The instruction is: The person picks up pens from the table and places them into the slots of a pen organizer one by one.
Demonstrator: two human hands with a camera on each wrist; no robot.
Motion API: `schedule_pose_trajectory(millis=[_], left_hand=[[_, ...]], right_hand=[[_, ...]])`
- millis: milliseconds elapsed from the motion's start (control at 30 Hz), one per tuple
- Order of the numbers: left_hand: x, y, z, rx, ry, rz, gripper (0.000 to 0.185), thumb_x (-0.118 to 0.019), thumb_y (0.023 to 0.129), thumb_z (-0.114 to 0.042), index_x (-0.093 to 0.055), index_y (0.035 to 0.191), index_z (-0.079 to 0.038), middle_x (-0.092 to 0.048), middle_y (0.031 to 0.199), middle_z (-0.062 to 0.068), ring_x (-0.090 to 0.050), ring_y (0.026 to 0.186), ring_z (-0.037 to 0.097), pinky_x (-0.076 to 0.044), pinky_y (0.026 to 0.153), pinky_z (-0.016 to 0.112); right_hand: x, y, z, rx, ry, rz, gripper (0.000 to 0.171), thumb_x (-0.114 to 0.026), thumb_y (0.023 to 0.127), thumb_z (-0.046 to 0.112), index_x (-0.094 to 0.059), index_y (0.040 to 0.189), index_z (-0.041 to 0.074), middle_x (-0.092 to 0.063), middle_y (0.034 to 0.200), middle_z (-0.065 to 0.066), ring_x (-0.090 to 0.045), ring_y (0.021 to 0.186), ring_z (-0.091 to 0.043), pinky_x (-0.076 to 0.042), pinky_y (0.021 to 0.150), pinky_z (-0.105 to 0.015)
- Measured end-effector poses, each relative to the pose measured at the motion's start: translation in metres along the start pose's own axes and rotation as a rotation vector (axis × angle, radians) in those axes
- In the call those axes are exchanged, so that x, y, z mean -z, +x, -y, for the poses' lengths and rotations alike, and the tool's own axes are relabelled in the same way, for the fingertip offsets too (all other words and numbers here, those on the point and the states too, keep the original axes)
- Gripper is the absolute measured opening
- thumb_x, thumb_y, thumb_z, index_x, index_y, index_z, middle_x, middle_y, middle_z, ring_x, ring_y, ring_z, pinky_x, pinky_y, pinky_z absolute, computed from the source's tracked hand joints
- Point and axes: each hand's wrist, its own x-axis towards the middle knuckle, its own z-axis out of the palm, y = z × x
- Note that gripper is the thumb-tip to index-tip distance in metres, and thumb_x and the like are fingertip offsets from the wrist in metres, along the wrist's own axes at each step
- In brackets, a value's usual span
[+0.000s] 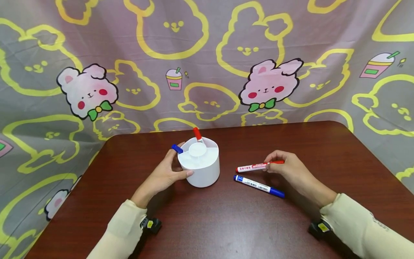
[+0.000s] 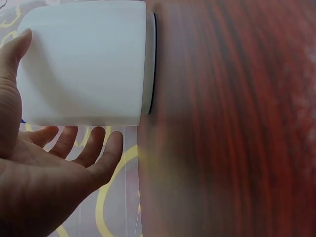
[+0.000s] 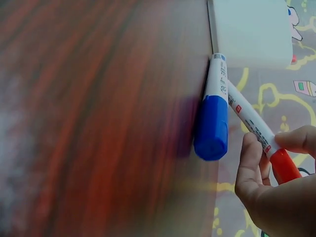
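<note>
A white round pen holder (image 1: 202, 169) (image 2: 84, 64) (image 3: 252, 29) stands on the dark red table (image 1: 226, 223). A red-capped marker (image 1: 197, 135) and a blue-capped marker (image 1: 176, 148) stick up out of it. My left hand (image 1: 168, 172) (image 2: 44, 182) cups the holder's left side, thumb on the front wall and fingers round the far side. To the right, my right hand (image 1: 286, 168) (image 3: 276, 197) pinches a red marker (image 1: 255, 167) (image 3: 249, 118) near its cap, the marker lying almost flat. A blue marker (image 1: 258, 186) (image 3: 212, 123) lies on the table just in front of it.
A grey cloth (image 1: 207, 54) printed with yellow and pink bunnies hangs behind the table and drapes past both side edges. The table's back edge runs close behind the holder. Small black cameras (image 1: 150, 225) sit on both wrists.
</note>
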Motion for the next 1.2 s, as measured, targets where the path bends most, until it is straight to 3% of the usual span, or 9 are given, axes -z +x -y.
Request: schedule_pose_trajectory(millis=[133, 333, 533, 867, 1200], left_hand=[[-0.001, 0.000, 0.000, 0.003, 0.024, -0.014, 0.095, -0.086, 0.087, -0.015, -0.030, 0.164, -0.019, -0.035, 0.156, 0.016, -0.056, 0.131, 0.037, -0.052, 0.109, 0.050], [-0.001, 0.000, 0.000, 0.011, 0.012, -0.010, 0.094, -0.086, 0.087, -0.014, -0.030, 0.163, -0.018, -0.035, 0.153, 0.016, -0.051, 0.137, 0.037, -0.053, 0.109, 0.049], [-0.001, 0.000, 0.000, 0.026, 0.024, -0.013, 0.095, -0.086, 0.088, -0.015, -0.029, 0.163, -0.019, -0.034, 0.152, 0.016, -0.049, 0.137, 0.037, -0.053, 0.108, 0.049], [-0.001, -0.001, -0.002, 0.012, -0.003, 0.023, 0.094, -0.084, 0.090, -0.014, -0.026, 0.163, -0.020, -0.044, 0.156, 0.019, -0.053, 0.136, 0.040, -0.052, 0.109, 0.051], [-0.002, 0.001, -0.001, -0.008, -0.022, 0.020, 0.093, -0.083, 0.090, -0.014, -0.027, 0.163, -0.021, -0.046, 0.155, 0.019, -0.053, 0.135, 0.037, -0.053, 0.108, 0.050]], right_hand=[[0.000, 0.002, 0.004, -0.002, 0.121, 0.008, 0.018, -0.064, 0.094, -0.002, -0.062, 0.111, -0.010, -0.068, 0.088, 0.002, -0.070, 0.080, -0.013, -0.061, 0.077, -0.025], [0.004, 0.005, 0.012, 0.025, 0.322, 0.018, 0.014, -0.060, 0.098, -0.006, -0.065, 0.104, 0.005, -0.063, 0.097, 0.000, -0.069, 0.084, -0.014, -0.062, 0.080, -0.025], [0.006, 0.007, 0.021, 0.045, 0.472, 0.040, 0.013, -0.061, 0.101, -0.003, -0.063, 0.103, 0.010, -0.063, 0.098, 0.000, -0.068, 0.090, -0.015, -0.063, 0.082, -0.028], [0.003, 0.010, 0.035, 0.054, 0.624, 0.065, 0.014, -0.064, 0.101, -0.001, -0.058, 0.107, 0.011, -0.071, 0.097, 0.001, -0.070, 0.095, -0.015, -0.064, 0.086, -0.034], [-0.003, 0.014, 0.052, 0.067, 0.664, 0.069, 0.016, -0.065, 0.100, -0.002, -0.057, 0.107, 0.009, -0.070, 0.098, -0.001, -0.070, 0.097, -0.017, -0.063, 0.088, -0.035]])
